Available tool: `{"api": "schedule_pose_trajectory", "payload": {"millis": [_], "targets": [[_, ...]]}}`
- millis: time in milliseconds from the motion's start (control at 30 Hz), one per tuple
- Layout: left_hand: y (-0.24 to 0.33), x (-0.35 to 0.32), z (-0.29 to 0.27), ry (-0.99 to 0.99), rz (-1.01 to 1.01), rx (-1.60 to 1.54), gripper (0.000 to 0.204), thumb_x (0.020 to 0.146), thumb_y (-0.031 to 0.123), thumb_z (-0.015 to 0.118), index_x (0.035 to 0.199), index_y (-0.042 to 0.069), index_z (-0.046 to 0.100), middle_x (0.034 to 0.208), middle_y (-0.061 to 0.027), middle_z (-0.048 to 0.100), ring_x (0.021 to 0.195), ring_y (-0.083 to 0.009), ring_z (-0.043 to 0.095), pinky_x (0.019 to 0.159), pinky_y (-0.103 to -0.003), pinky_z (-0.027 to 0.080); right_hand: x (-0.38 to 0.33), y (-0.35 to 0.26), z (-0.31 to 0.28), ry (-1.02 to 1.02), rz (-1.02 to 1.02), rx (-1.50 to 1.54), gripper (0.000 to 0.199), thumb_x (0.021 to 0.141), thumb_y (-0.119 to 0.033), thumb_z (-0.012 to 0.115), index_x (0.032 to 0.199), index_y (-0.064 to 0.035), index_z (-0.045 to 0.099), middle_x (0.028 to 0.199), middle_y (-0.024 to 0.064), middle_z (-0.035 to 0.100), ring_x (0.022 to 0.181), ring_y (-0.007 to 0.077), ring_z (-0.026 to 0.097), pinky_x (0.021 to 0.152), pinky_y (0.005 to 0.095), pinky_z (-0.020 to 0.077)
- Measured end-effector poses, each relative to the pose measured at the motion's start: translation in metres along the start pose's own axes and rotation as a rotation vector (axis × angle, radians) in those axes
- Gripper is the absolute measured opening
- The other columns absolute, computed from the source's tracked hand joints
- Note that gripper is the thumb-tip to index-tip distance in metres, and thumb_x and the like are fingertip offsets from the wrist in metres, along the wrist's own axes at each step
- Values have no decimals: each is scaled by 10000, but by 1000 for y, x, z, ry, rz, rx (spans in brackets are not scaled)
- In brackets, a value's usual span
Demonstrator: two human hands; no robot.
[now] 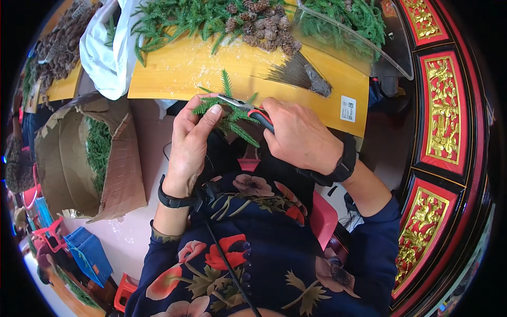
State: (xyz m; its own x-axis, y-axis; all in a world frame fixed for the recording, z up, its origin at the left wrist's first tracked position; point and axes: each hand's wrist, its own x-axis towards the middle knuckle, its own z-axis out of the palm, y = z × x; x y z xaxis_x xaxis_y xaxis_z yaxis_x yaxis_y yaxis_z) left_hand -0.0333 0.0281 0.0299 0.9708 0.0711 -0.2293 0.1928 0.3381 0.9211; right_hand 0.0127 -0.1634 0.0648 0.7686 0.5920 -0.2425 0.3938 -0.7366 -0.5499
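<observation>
Just off the near edge of the yellow table, my left hand (193,129) pinches a green artificial pine sprig (240,128) between thumb and fingers. My right hand (303,132) is closed round the red and black handles of a pair of pliers (237,102). The metal jaws reach left across the sprig to my left fingertips. What exactly lies between the jaws is too small to make out. Beyond my right hand, a bundle of thin dark wires (296,71) lies fanned out on the table.
Pine cones (266,26) and green sprigs (174,24) are heaped at the table's (174,79) far side. A clear plastic bin (354,37) stands far right, a white plastic bag (108,53) far left. An open cardboard box (124,169) holds greenery; carved red-and-gold panels (442,108) line the right.
</observation>
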Motion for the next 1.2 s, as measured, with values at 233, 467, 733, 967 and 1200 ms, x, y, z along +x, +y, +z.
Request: {"api": "schedule_pose_trajectory", "payload": {"millis": [233,467,733,967,1200], "targets": [[4,3,-8,-75,-54,-23,194,929,115,579,1071,-16,564,832,2,562,761,-72,477,726,-210,370,0,-8,-7,18,11,-65,232,758,-119,588,915,40,525,745,250,602,742,444,591,668,510,457],[6,5,-12,-128,-78,-8,193,916,117,587,1053,-16,563,816,9,547,749,-75,463,712,-210,354,3,-4,-11,79,-15,-82,229,743,-128,610,922,3,552,756,246,606,747,435,591,650,506,450],[4,4,-14,-98,-75,8,146,894,90,624,1013,19,578,869,11,605,809,-54,533,748,-205,424,3,-3,-3,88,-6,-5,199,729,-137,618,876,-8,581,722,236,603,717,432,587,650,506,452],[10,2,-21,-176,204,532,255,809,69,696,1032,8,588,852,-5,618,813,-100,550,756,-235,430,-2,0,-14,-31,7,56,189,741,-162,617,835,1,596,707,228,601,710,424,590,648,498,449],[5,4,-10,-74,492,822,395,765,68,723,1125,9,572,943,-28,616,854,-128,548,760,-251,442,-10,11,-26,27,24,72,193,795,-169,587,853,14,599,737,218,608,717,401,590,635,472,452]]}}
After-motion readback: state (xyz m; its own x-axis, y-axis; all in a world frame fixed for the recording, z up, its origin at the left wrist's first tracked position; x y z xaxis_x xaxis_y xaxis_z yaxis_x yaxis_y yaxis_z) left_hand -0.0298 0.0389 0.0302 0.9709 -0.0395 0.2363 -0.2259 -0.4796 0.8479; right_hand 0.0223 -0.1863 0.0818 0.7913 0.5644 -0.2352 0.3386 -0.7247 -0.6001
